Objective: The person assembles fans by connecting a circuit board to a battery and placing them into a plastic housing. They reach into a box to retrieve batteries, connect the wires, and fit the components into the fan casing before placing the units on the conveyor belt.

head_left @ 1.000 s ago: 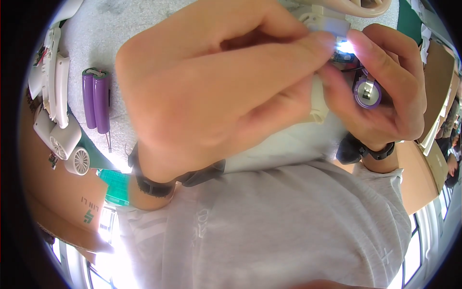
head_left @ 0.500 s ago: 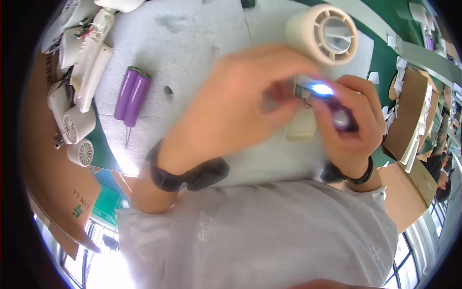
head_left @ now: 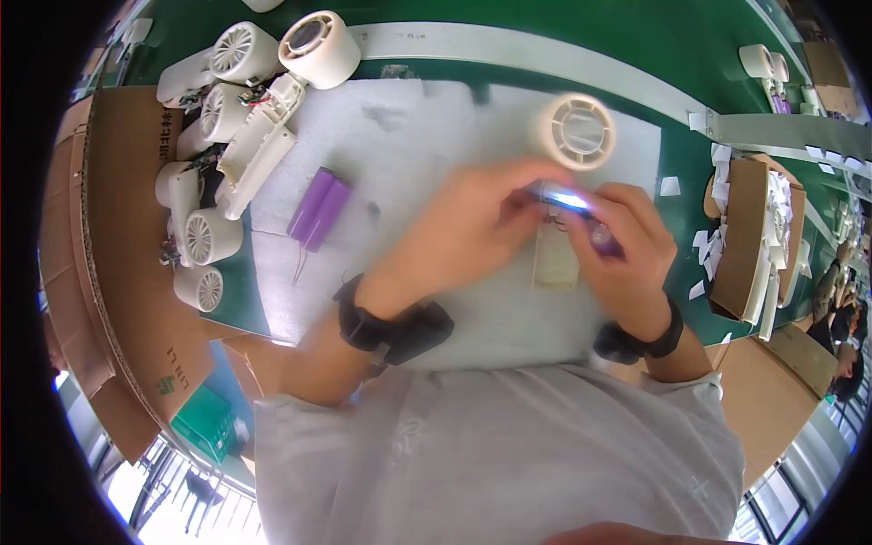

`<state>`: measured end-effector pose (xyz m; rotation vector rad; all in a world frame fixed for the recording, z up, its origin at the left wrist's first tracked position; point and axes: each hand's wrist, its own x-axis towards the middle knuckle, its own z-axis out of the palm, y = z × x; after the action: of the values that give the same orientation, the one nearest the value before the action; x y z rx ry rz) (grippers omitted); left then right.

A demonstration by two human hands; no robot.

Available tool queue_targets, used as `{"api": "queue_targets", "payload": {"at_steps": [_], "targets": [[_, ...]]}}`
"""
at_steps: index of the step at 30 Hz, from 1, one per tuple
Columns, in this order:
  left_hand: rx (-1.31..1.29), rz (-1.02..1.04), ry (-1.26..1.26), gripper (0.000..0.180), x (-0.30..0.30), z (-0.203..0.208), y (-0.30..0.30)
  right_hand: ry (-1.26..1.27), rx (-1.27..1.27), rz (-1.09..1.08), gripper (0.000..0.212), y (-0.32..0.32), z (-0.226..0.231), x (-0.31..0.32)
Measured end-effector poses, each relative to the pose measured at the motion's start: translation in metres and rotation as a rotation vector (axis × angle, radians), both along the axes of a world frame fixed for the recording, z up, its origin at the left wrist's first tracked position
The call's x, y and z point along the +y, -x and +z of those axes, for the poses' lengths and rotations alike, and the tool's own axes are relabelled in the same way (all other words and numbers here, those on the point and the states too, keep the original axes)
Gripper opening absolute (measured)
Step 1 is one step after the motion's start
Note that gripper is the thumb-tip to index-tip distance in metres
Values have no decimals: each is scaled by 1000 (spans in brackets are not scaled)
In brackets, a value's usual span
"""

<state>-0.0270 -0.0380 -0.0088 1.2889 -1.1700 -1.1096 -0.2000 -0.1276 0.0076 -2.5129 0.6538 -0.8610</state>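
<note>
Both hands meet over the middle of a white foam mat [head_left: 436,154] that covers much of the green surface [head_left: 636,41]. The left hand [head_left: 472,227] comes in from the lower left, its fingers closed in a pinch on the left end of a small shiny part [head_left: 559,195] that catches the light. The right hand [head_left: 627,250] comes in from the lower right, its fingers curled shut around a small purple battery [head_left: 604,238] that sits just beside the shiny part, apparently touching it; motion blur hides the exact joint. Directly under the hands, on the mat, lies a pale rectangular piece [head_left: 554,263], partly covered by the fingers. Each wrist wears a black band.

Just beyond the hands, toward the far edge of the mat, a cream round fan housing [head_left: 579,132] stands on its side with its open ring facing up. Well to the left of the hands, near the mat's left edge, a pair of purple batteries [head_left: 318,209] lies side by side with thin wires trailing toward the near edge. At the far left corner of the surface is a heap of cream fan parts [head_left: 227,136], some with grilles showing. A brown cardboard box [head_left: 118,272] lines the left edge, and another cardboard box [head_left: 754,236] with white slips sits at the right edge.
</note>
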Motion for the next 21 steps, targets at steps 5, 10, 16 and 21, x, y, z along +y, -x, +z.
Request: {"api": "queue_targets", "payload": {"at_steps": [5, 10, 16, 21], "targets": [[43, 43, -7, 33, 0, -6, 3, -24, 24, -21, 24, -1, -1, 3], [-83, 59, 90, 34, -1, -17, 9, -229, 84, -30, 29, 9, -9, -2], [-315, 95, 148, 34, -3, -17, 16, -696, 335, 160, 46, 23, 13, -28], [-229, 45, 162, 34, -9, -27, 8, -775, 426, 344, 56, 24, 13, -36]]}}
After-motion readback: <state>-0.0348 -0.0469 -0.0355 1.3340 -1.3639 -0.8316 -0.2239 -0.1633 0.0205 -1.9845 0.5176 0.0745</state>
